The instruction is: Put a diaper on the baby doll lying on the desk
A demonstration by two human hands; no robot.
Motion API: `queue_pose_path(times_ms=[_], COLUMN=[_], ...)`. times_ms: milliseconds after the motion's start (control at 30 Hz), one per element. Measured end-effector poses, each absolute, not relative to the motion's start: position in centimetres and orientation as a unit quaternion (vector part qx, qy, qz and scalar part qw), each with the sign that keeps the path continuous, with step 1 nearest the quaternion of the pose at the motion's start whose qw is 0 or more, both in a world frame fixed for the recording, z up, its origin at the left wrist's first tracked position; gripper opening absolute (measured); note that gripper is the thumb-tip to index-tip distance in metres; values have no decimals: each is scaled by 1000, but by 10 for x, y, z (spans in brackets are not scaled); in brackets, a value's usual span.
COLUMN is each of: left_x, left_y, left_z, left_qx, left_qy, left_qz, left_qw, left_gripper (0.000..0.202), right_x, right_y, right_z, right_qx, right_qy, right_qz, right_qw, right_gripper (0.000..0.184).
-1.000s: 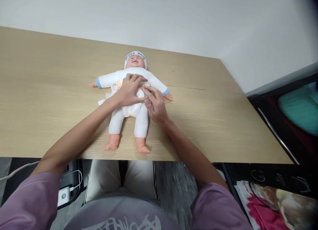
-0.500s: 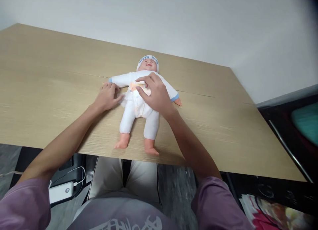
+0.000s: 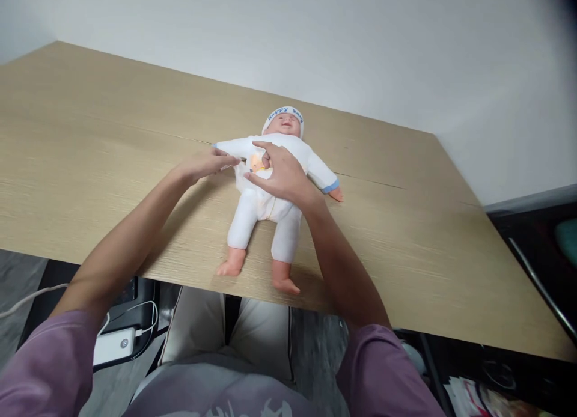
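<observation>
A baby doll (image 3: 242,222) in a white outfit lies on its back on the wooden table, its head toward the wall. Around its hips is a white diaper (image 3: 270,208) with an orange printed front band. At the diaper's left edge, the fingertips of my left hand (image 3: 208,164) are pinched together on the thin, ruffled side. My right hand (image 3: 285,175) rests over the doll's belly at the diaper's front, thumb and index finger apart, other fingers curled, covering part of the band.
The wooden table (image 3: 112,176) runs up to a white wall (image 3: 315,38). Below its front edge, a white power bank (image 3: 114,346) with a cable lies on a black surface at left. Dark furniture with a metal bar (image 3: 538,285) stands at right.
My left hand has risen from flat near the doll's arm to the diaper's side, its fingers coming together there. My right hand stays over the belly. The view has shifted slightly left.
</observation>
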State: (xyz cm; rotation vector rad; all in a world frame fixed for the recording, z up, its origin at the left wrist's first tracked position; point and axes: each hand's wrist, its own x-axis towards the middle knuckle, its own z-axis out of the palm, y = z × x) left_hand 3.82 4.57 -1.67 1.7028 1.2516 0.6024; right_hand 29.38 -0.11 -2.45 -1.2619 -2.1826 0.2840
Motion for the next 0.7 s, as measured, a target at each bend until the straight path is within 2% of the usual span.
queue_pose_path(times_ms=[100,267,400,700], left_x=[73,107,103,100], left_y=[42,40,43,56], left_z=[-9,-31,-63,-82], left_qx=[673,636,598,655], left_qy=[486,406,377,304], left_qz=[267,373,472,426], left_qw=[489,540,527,546], left_gripper=[43,46,39,65], right_x=[290,290,294,303], right_y=[-2,2,2,8], right_z=[-25,-25,-21,-24], right_qx=[-487,-520,-511,-512], right_qy=[-810,-777,-767,-744], right_qz=[111,125,169,160], right_qw=[307,333,350,399], right_gripper=[75,47,46,47])
